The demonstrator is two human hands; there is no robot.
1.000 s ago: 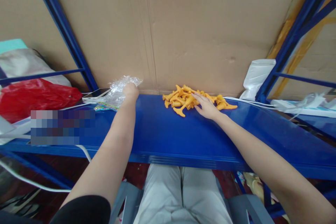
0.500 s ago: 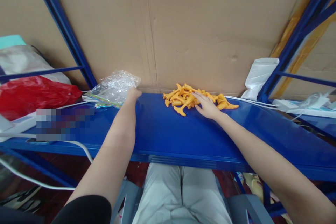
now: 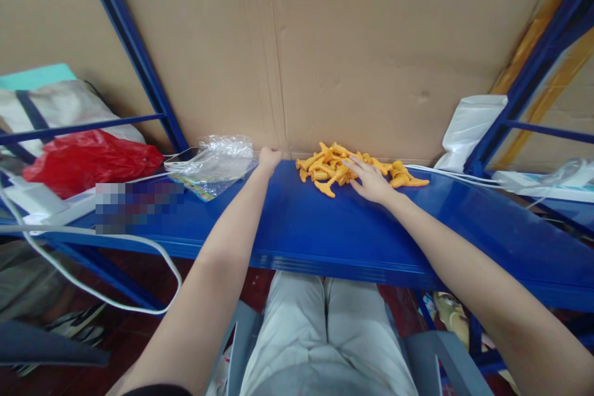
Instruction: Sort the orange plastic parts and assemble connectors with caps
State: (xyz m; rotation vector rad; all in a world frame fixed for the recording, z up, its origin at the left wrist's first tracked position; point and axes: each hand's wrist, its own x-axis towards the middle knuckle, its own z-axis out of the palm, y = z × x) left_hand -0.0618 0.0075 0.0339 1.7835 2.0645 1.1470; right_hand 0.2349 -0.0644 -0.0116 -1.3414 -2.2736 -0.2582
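Observation:
A pile of small orange plastic pieces (image 3: 331, 167) lies at the back of the blue metal shelf (image 3: 325, 229), against the cardboard wall. My right hand (image 3: 370, 180) rests on the pile's right side with its fingers stretched flat over the pieces. My left hand (image 3: 269, 158) is at the shelf's back edge, between the orange pile and a heap of clear plastic bags (image 3: 216, 161). Its fingers are curled away from me, just right of the bags' edge. What they hold, if anything, is hidden.
A tall cardboard sheet (image 3: 348, 55) closes the back of the shelf. A red plastic bag (image 3: 88, 161) and white cables (image 3: 116, 247) lie at the left. A white bag (image 3: 468, 130) leans on a blue upright at the right. My lap is below the shelf's front edge.
My left hand has slid right along the shelf's back edge, away from the middle of the clear bags toward the orange pile. My right hand has stayed on the pile.

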